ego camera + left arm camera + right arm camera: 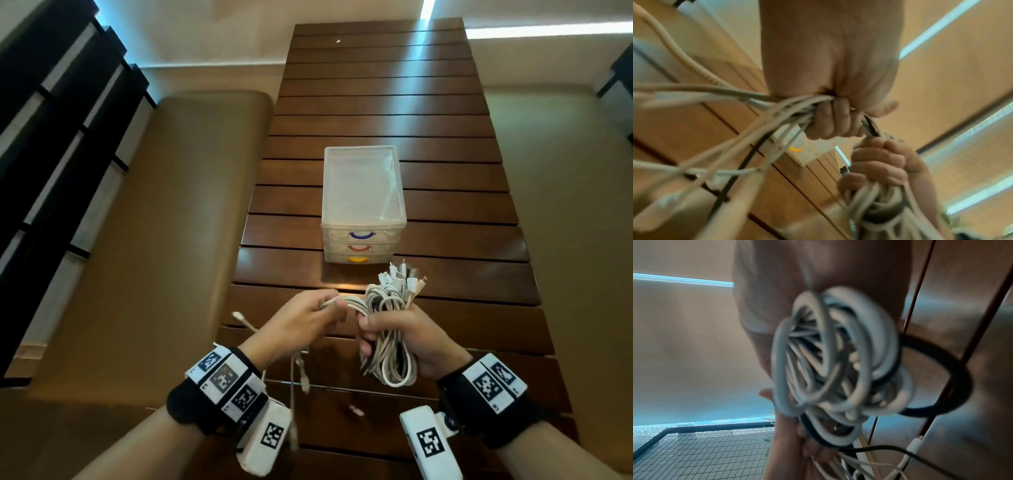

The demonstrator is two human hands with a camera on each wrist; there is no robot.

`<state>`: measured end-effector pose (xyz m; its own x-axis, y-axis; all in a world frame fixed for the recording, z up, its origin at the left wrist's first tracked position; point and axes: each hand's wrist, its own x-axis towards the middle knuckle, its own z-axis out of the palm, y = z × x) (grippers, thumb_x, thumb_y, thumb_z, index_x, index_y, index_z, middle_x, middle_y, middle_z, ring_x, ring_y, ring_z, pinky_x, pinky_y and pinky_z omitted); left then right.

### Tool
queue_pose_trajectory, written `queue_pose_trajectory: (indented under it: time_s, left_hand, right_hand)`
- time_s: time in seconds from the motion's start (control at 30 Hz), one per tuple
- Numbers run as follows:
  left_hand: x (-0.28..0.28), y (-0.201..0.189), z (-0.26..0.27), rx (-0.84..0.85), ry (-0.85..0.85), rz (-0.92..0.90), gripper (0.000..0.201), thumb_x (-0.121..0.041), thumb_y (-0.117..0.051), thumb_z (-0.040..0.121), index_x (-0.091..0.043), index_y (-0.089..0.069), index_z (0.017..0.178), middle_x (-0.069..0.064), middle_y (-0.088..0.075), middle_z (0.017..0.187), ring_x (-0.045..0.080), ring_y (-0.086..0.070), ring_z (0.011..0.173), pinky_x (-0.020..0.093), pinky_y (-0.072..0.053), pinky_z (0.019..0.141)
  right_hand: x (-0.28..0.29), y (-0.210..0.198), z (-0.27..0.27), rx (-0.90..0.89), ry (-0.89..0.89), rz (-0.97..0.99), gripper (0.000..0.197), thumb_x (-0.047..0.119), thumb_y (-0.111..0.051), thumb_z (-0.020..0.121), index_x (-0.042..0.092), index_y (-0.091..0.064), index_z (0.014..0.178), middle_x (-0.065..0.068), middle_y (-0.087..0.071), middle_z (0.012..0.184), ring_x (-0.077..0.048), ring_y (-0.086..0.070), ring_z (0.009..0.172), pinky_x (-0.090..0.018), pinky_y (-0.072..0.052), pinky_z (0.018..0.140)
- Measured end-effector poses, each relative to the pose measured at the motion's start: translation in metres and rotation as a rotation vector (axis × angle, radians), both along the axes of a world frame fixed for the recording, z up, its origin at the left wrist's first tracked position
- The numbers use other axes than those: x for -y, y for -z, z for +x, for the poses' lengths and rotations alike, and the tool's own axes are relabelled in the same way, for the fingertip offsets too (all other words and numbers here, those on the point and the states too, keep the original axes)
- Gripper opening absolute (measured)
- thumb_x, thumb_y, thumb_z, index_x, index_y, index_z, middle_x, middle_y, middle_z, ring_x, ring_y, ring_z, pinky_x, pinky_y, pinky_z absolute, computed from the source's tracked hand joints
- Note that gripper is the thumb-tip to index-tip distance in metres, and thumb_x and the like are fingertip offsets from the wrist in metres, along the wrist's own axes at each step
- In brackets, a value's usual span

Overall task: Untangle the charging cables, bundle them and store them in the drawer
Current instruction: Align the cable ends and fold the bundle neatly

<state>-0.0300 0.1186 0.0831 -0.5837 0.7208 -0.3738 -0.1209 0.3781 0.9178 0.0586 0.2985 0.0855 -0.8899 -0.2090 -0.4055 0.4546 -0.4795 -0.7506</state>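
Both hands raised above the counter [445, 192] in front of the drawer unit [363, 209]: right hand [407, 339] fisted around the coiled cables [388, 329], left hand [301, 325] gripping loose strands [346, 301].

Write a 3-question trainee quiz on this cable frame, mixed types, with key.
1. True or false: the right hand grips the coiled cable bundle.
2. Which handle is lowest on the drawer unit? A blue, B red, C yellow.
3. Fill in: the left hand holds loose cable ends that run across to the ____.

Key: 1 true. 2 C, the yellow handle. 3 bundle.
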Motion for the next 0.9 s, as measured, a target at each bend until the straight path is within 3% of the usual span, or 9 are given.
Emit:
queue_pose_trajectory:
  time_s: [0.1,0.23,0.3,0.43,0.53,0.6,0.67,0.77,0.9]
  left_hand:
    - [-0.016,-0.007,0.012,0.111,-0.274,0.088,0.052,-0.056,-0.047,0.092,-0.008,-0.051,0.075,-0.006,-0.04,0.051,0.008,-0.042,0.043,0.017,-0.03,0.041]
    - [-0.035,-0.012,0.029,-0.013,-0.461,0.064,0.054,-0.054,-0.04,0.099,-0.012,-0.051,0.066,-0.007,-0.05,0.048,0.009,-0.048,0.045,0.02,-0.037,0.045]
    - [-0.037,-0.01,0.031,-0.097,-0.516,0.036,0.051,-0.049,-0.038,0.103,-0.017,-0.051,0.065,-0.008,-0.052,0.05,0.005,-0.048,0.048,0.021,-0.037,0.048]
    - [-0.039,-0.008,0.032,-0.227,-0.509,-0.023,0.054,-0.051,-0.034,0.104,-0.014,-0.061,0.073,0.002,-0.065,0.065,0.013,-0.06,0.061,0.035,-0.047,0.059]
    - [-0.04,-0.004,0.034,-0.234,-0.498,-0.051,0.056,-0.055,-0.033,0.103,-0.015,-0.062,0.076,0.001,-0.068,0.07,0.01,-0.062,0.067,0.039,-0.051,0.067]
    - [-0.04,0.0,0.035,-0.208,-0.46,-0.062,0.059,-0.061,-0.029,0.101,-0.018,-0.068,0.092,0.001,-0.073,0.086,0.011,-0.069,0.084,0.044,-0.054,0.082]
    - [-0.04,-0.001,0.036,-0.178,-0.436,-0.077,0.057,-0.061,-0.027,0.102,-0.022,-0.069,0.106,0.0,-0.074,0.098,0.006,-0.068,0.096,0.043,-0.052,0.093]
    - [-0.042,-0.009,0.036,-0.145,-0.396,-0.11,0.043,-0.056,-0.026,0.104,-0.033,-0.061,0.095,-0.008,-0.068,0.092,-0.009,-0.062,0.09,0.032,-0.047,0.093]
    - [-0.044,-0.022,0.03,-0.087,-0.309,-0.218,0.058,-0.064,-0.021,0.099,-0.019,-0.054,0.112,0.0,-0.064,0.111,0.013,-0.059,0.108,0.039,-0.044,0.099]
  right_hand:
    - [0.007,0.0,0.003,0.041,0.077,-0.024,0.004,0.006,-0.066,0.077,0.003,-0.066,0.077,-0.018,-0.061,0.069,-0.026,-0.063,0.057,-0.034,-0.056,0.057]
    - [0.021,0.005,0.004,0.054,0.212,0.016,0.023,0.007,-0.069,0.074,-0.001,-0.069,0.096,-0.026,-0.067,0.088,-0.035,-0.068,0.077,-0.046,-0.057,0.077]
    - [0.024,0.006,0.002,0.04,0.254,0.062,0.027,0.008,-0.071,0.073,-0.001,-0.069,0.098,-0.024,-0.069,0.089,-0.034,-0.069,0.079,-0.046,-0.057,0.078]
    - [0.025,0.001,0.003,0.036,0.26,-0.005,0.029,0.006,-0.068,0.075,0.001,-0.066,0.104,-0.02,-0.07,0.089,-0.031,-0.07,0.078,-0.039,-0.06,0.068]
    - [0.025,-0.002,0.004,0.072,0.219,-0.099,0.028,0.004,-0.065,0.075,0.0,-0.065,0.103,-0.022,-0.067,0.087,-0.033,-0.07,0.075,-0.041,-0.06,0.063]
    - [0.023,-0.002,0.005,0.086,0.191,-0.099,0.026,0.004,-0.065,0.075,0.001,-0.067,0.1,-0.022,-0.067,0.088,-0.033,-0.07,0.075,-0.041,-0.06,0.065]
    - [0.023,-0.003,0.005,0.102,0.172,-0.087,0.026,0.004,-0.065,0.074,0.002,-0.068,0.099,-0.024,-0.067,0.09,-0.034,-0.069,0.077,-0.044,-0.06,0.069]
    - [0.023,-0.003,0.005,0.127,0.186,-0.106,0.031,0.006,-0.066,0.07,-0.001,-0.066,0.099,-0.024,-0.065,0.089,-0.032,-0.069,0.075,-0.043,-0.06,0.065]
    - [0.028,0.0,0.006,0.142,0.201,-0.19,0.055,0.014,-0.074,0.061,0.001,-0.064,0.114,-0.029,-0.062,0.101,-0.034,-0.068,0.079,-0.043,-0.06,0.066]
